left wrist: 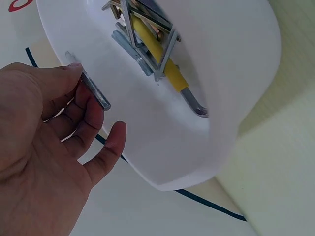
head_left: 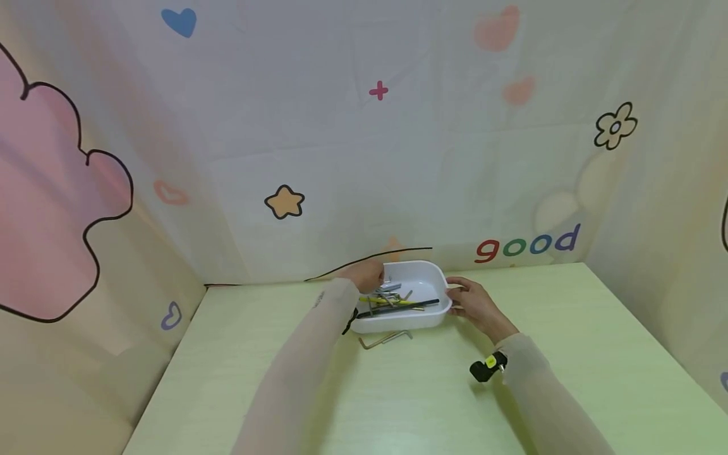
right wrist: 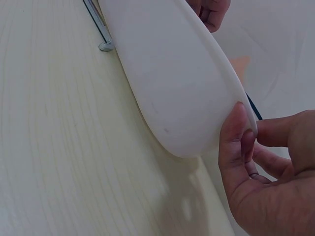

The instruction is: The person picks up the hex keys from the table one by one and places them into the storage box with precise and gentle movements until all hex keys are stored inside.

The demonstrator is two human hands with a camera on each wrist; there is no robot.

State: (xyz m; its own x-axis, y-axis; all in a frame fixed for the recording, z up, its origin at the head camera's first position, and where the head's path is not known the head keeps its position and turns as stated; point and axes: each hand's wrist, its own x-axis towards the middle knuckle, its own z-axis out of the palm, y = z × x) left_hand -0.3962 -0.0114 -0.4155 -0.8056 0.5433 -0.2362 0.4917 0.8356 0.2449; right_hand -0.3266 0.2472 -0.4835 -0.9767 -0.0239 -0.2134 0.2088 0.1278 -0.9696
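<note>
My left hand (head_left: 365,276) is over the left back part of a white plastic tray (head_left: 400,322). In the left wrist view, its thumb and fingers pinch a short grey metal rod (left wrist: 96,92); the thumb covers part of it. My right hand (head_left: 476,308) grips the tray's right end, fingers at the rim in the right wrist view. Inside the tray lies a pile of L-shaped metal hex keys (left wrist: 131,51), with a yellow-sleeved bent tool (left wrist: 170,73) and a long black rod (head_left: 404,308).
On the table (head_left: 409,392), right in front of the tray, lie L-shaped hex keys (head_left: 376,343). Behind the tray hangs a printed cloth (head_left: 341,145). A black device (head_left: 488,366) is strapped at the right wrist.
</note>
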